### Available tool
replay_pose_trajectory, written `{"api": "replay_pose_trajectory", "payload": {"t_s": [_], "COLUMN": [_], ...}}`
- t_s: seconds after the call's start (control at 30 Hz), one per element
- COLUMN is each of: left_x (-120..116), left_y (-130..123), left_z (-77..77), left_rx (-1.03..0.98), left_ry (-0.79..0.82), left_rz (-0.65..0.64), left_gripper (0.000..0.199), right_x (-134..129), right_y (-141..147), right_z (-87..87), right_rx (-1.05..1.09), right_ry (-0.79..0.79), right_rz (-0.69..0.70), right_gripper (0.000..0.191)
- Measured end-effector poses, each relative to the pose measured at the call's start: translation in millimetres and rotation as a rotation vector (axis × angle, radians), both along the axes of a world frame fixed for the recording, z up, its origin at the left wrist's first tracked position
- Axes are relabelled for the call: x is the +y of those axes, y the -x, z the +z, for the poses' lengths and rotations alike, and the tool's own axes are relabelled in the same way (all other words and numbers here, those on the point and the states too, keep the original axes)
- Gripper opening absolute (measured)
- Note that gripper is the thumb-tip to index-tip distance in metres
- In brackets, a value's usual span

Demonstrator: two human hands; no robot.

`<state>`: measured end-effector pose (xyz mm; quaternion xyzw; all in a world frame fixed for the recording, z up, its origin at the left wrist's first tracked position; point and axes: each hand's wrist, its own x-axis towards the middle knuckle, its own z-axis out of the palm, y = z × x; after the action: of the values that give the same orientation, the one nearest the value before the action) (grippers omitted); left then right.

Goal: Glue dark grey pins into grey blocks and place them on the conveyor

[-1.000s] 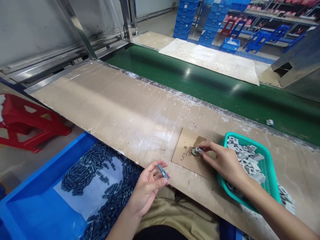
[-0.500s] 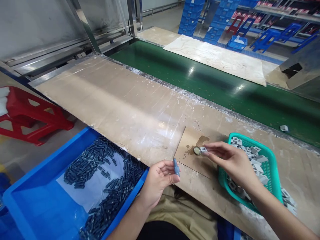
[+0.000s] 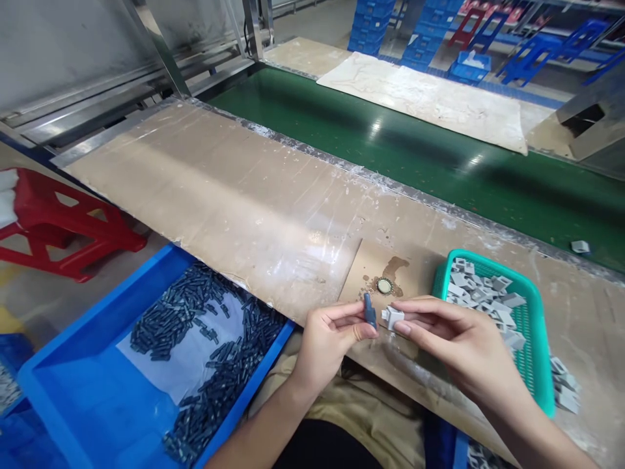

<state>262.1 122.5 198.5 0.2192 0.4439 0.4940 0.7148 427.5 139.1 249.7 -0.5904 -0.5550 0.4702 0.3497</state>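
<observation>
Between the thumb and fingers of my left hand point(image 3: 332, 342) stands a small dark blue-grey plastic piece point(image 3: 370, 310) with a narrow upper end. My right hand point(image 3: 463, 332) pinches a light grey block-shaped plastic part point(image 3: 393, 318), its small tip pointing left at the blue piece. A narrow gap separates the two parts. Just behind them, a small round cap point(image 3: 385, 286) with pale contents lies on a wet-stained cardboard sheet point(image 3: 356, 277). Beside my right hand is a green basket point(image 3: 540, 326) of similar grey parts.
A blue bin point(image 3: 88, 404) at the left holds many dark pieces. Loose grey parts point(image 3: 566, 391) lie right of the basket. Beyond the table point(image 3: 234, 202) runs a green conveyor belt point(image 3: 332, 124) with one grey part point(image 3: 580, 247) on it. A red stool point(image 3: 73, 221) stands at far left.
My right hand has brought the grey part away from the round cap, toward me and slightly left. My left hand has moved right with the blue piece, so both parts are now close together.
</observation>
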Motion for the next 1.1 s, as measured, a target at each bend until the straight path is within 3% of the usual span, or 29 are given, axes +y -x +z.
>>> {"api": "replay_pose_trajectory", "payload": {"t_s": [0.33,0.43,0.6,0.7,0.83,0.97,1.1], "left_x": [-2.6,-0.5,5.6,7.5,6.1,3.4,-0.1], "left_y": [-2.4,-0.7,-1.1,-6.9,-14.7,2.1,62.3], "left_z": [9.2,10.5,13.7,18.5,23.1,12.0,-23.5], "left_rx": [0.214,0.246,0.106,-0.024,-0.076,0.082,0.440], "left_ry": [-0.200,-0.223,-0.163,-0.065,-0.044,-0.086,-0.056], "left_rz": [0.066,0.024,-0.086,-0.032,0.047,0.136,0.417], "left_gripper": [0.021,0.022,0.027,0.023,0.027,0.026,0.034], "right_x": [2.5,4.4,12.9,13.3,12.7,22.0,36.1], "right_y": [4.3,1.0,-7.1,-9.9,-13.1,-24.8,-41.1], "right_z": [1.4,-2.9,-13.8,-19.0,-22.9,-18.1,-8.7], "right_rx": [-0.005,0.068,0.284,0.335,0.577,0.750,0.704], "right_ry": [0.034,0.083,0.149,0.156,0.178,0.031,-0.165], "right_rz": [0.034,0.046,0.221,0.329,0.273,0.257,0.252], "right_gripper": [0.019,0.020,0.052,0.039,0.033,0.035,0.030]}}
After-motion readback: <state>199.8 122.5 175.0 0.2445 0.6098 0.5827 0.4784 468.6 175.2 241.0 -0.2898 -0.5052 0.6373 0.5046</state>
